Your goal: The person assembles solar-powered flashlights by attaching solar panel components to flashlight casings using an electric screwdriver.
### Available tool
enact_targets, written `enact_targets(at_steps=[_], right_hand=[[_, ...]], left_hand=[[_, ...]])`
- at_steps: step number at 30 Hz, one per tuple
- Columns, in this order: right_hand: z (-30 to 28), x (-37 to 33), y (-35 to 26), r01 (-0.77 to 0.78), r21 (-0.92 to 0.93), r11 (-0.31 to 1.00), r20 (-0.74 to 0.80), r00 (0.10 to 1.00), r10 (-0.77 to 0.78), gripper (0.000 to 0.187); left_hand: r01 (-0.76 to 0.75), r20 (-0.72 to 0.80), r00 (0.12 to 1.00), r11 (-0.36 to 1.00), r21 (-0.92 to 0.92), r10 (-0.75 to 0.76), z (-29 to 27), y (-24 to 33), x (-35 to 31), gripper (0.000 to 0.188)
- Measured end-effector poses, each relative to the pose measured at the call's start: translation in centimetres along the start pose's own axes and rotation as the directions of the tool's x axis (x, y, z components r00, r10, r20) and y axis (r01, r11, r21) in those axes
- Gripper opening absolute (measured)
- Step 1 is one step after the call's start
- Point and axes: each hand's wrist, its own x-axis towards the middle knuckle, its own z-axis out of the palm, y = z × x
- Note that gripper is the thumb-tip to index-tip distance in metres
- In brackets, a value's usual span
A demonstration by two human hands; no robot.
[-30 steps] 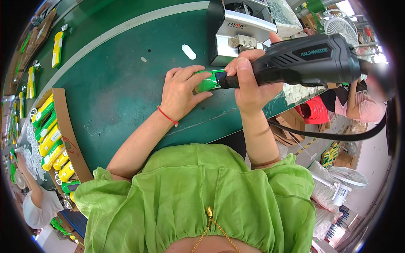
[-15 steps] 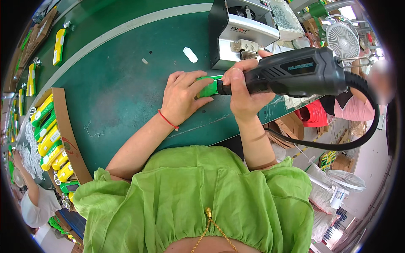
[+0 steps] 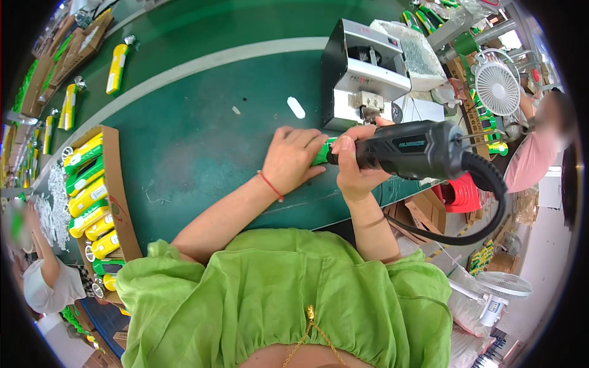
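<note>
One green piece [image 3: 323, 153] is over the bench [image 3: 202, 165], pinched by your left hand [image 3: 291, 161]; your right hand [image 3: 358, 172] grasps one black power driver [image 3: 411, 150], nose at the piece, so work on it seems unfinished. One white oval [image 3: 296, 108] lies beyond; at least seven torches [image 3: 88, 197] fill the cardboard box [image 3: 116, 184] leftward.

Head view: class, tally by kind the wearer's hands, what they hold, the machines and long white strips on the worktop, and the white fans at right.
Left hand and right hand: 2
Black tool: 1
Green piece: 1
Machine: 1
White strip: 1
White fans: 2
Total: 8
</note>
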Motion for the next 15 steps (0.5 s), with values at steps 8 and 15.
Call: enact_targets(at_steps=[8, 15], right_hand=[[-0.4, 2.5, -5.3, -0.2, 0.252, 0.947, -0.087, 0.97, 0.228, 0.07], [-0.9, 3.2, -3.0, -0.261, 0.242, 0.934, -0.109, 0.95, 0.294, 0.068]], left_hand=[[0.086, 0.338, 0.919, 0.939, 0.334, -0.204, -7.9, -1.7, -1.8, 0.044], [0.423, 0.069, 0.873, 0.819, 0.389, -0.484, -17.8, -19.0, -2.4, 0.052]])
